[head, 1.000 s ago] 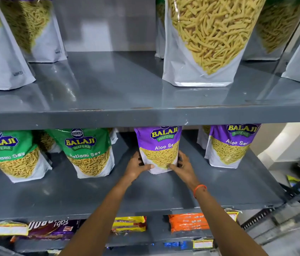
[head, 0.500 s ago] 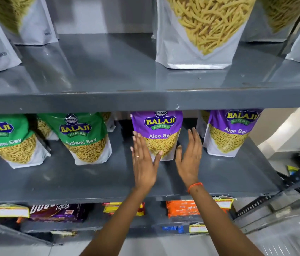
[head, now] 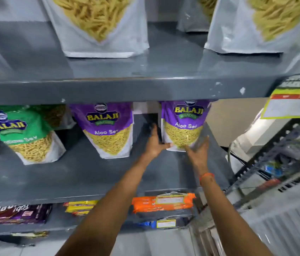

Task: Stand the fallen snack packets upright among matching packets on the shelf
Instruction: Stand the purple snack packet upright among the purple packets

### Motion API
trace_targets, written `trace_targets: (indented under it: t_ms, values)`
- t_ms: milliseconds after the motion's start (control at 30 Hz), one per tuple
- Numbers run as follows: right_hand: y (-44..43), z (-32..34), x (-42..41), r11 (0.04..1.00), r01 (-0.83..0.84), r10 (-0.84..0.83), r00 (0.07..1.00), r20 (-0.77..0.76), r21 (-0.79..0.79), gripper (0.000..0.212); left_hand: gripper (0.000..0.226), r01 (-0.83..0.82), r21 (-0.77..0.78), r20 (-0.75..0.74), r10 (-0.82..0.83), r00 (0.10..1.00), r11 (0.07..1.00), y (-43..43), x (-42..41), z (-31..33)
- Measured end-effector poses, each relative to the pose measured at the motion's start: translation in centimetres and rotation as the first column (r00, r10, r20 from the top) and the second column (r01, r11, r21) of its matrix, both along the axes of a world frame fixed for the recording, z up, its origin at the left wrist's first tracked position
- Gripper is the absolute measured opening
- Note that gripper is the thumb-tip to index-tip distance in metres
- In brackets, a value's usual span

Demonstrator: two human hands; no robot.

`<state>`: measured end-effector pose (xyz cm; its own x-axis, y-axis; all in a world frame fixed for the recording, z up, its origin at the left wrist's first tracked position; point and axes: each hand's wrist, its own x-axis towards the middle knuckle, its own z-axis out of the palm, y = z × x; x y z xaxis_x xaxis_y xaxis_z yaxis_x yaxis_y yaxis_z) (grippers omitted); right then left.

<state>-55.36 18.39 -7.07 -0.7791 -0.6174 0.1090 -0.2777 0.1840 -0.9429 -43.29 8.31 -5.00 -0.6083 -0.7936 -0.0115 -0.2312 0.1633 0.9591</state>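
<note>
Two purple Aloo Sev packets stand upright on the middle grey shelf (head: 68,180). One purple packet (head: 108,130) is at the centre; the other purple packet (head: 184,122) is at the shelf's right end. My left hand (head: 154,143) is at the right packet's lower left corner, thumb across the front and fingers up along its side. My right hand (head: 199,150) is blurred, fingers spread, in front of that packet's lower right corner. A green Ratlami Sev packet (head: 22,133) stands to the left, with more behind it.
The upper shelf's edge (head: 127,89) hangs just above the packet tops and carries large white sev pouches (head: 97,24). Orange packs (head: 162,202) and dark packs (head: 14,213) lie on the shelf below. A yellow price tag (head: 291,106) and a slotted metal rack (head: 274,154) stand at the right.
Both hands have let go of the central purple packet and moved right to the purple packet at the shelf's end. The camera has turned right with them.
</note>
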Motion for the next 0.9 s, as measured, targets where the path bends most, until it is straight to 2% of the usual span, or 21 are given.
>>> trace_targets:
  t_ms: [67,133,267,400,600,900]
  values:
    - [-0.4,0.0,-2.0,0.991,-0.134,0.135,0.988,0.079,-0.018,0.074,0.081,0.083,0.113,-0.062,-0.076,0.995,0.990,-0.9,-1.1,-0.6]
    - [-0.8,-0.1,-3.1,0.975,-0.220,0.216,0.968,0.125,0.014,0.070,0.068,0.074,0.173,-0.063,-0.064,0.996,0.982,-1.3,-1.4,-1.3]
    - [-0.4,-0.1,-4.4,0.948,-0.315,0.302,0.938,0.169,0.049,0.064,0.063,-0.002,0.149,-0.058,0.011,0.998,0.989,-0.4,-1.1,-1.9]
    - [3.4,0.5,-3.5,0.916,-0.396,0.386,0.912,0.135,0.060,0.062,0.066,-0.039,0.103,0.053,0.034,0.998,0.994,2.8,0.8,-2.6]
    - [11.1,-0.5,-0.7,0.929,-0.371,0.365,0.919,0.148,0.013,0.058,0.062,-0.017,-0.062,0.218,0.030,0.975,0.998,9.7,3.9,-4.1]
    - [12.3,0.4,0.4,0.925,-0.380,0.372,0.909,0.189,0.003,0.059,0.058,0.031,-0.113,0.240,-0.003,0.971,0.993,10.8,4.4,-3.6]
